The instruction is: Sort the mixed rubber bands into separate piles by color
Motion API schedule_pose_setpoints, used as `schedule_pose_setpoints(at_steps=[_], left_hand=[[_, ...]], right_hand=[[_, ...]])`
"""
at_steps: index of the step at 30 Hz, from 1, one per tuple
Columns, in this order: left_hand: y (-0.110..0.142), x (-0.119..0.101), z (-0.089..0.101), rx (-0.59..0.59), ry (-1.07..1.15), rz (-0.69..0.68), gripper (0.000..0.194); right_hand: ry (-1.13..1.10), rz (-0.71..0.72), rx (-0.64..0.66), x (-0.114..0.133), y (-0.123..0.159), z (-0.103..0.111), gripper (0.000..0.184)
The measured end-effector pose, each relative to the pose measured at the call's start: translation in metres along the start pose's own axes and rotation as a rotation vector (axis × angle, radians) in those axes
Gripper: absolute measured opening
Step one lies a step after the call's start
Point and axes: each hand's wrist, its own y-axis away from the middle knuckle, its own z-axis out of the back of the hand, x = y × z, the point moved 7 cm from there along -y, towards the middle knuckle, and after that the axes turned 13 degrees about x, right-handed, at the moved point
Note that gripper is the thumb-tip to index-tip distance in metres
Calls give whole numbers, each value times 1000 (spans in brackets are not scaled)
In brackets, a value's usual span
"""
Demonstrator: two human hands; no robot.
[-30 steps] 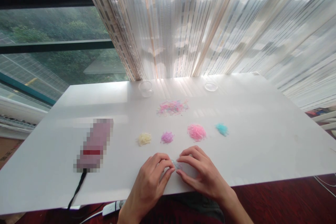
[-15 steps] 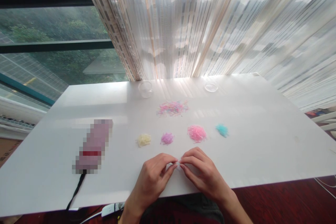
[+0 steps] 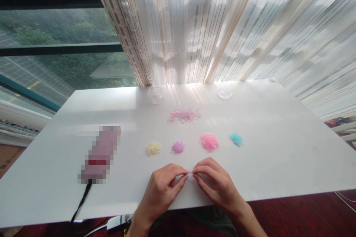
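Note:
My left hand (image 3: 168, 181) and my right hand (image 3: 213, 179) meet low over the white table, each with thumb and forefinger pinched. Between the fingertips runs a thin pale strand (image 3: 190, 173), too small to make out fully. Just below it shows a little pale lilac bit on the table, partly hidden by the fingers. Beyond my hands lie sorted heaps of thin short strips: a yellow heap (image 3: 153, 149), a purple heap (image 3: 178, 147), a pink heap (image 3: 210, 142) and a teal heap (image 3: 236, 139). Farther back is a loose mixed-colour heap (image 3: 184, 115).
A clear round container (image 3: 155, 95) and a clear round lid (image 3: 224, 93) stand near the table's back edge, before the curtain (image 3: 189, 26). At left lies a pixelated mauve object (image 3: 101, 152) with a black strap. A white power strip (image 3: 118, 222) is below the front edge.
My fingertips have come together: both hands were more open around a small pale clump a second ago, and now they pinch close to each other. The heaps look unchanged.

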Motion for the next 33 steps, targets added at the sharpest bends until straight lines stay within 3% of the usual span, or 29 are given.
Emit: schedule_pose_setpoints(at_steps=[15,33], left_hand=[[-1,-6,5,-45,0,-36,11],[0,0,0,-8,-11,4,11]], right_hand=[[-13,3,2,0,-1,0,19],[18,-5,-32,0,0,1,13]])
